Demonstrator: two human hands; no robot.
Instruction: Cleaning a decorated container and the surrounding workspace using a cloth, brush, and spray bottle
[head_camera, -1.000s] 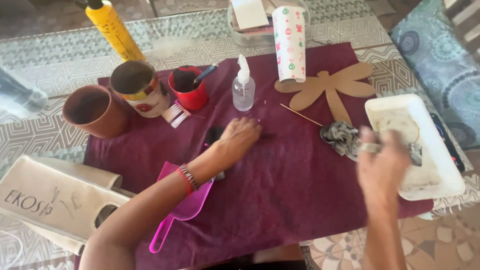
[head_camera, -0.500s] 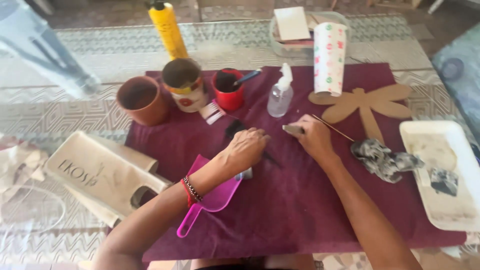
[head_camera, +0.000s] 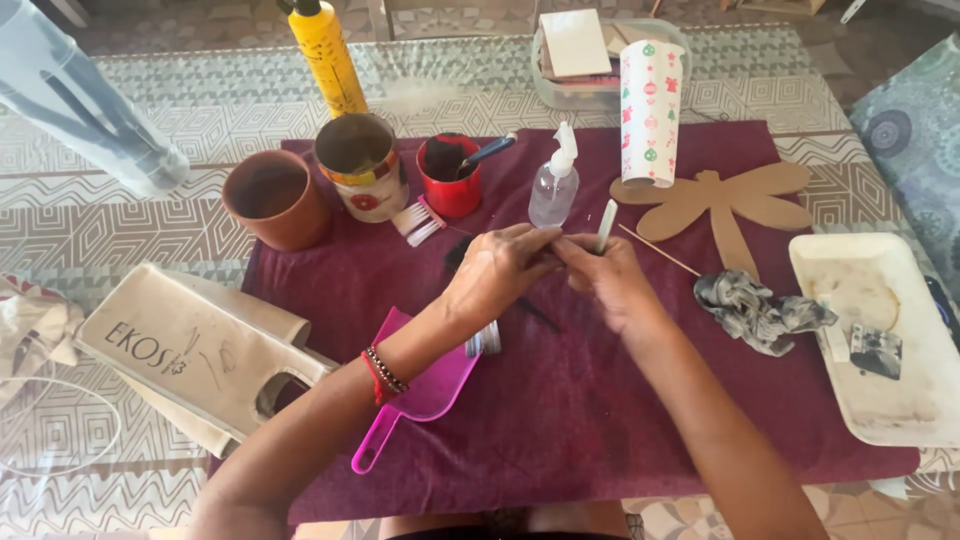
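Both hands, left and right, together pinch a slim pale stick over maroon cloth.

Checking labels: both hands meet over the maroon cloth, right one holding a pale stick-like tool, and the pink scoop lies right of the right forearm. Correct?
One slip: the pink scoop lies by the left forearm, partly under it, not right of the right one. The head view shows it. The left hand and right hand do meet over the maroon cloth, the right holding the pale tool.
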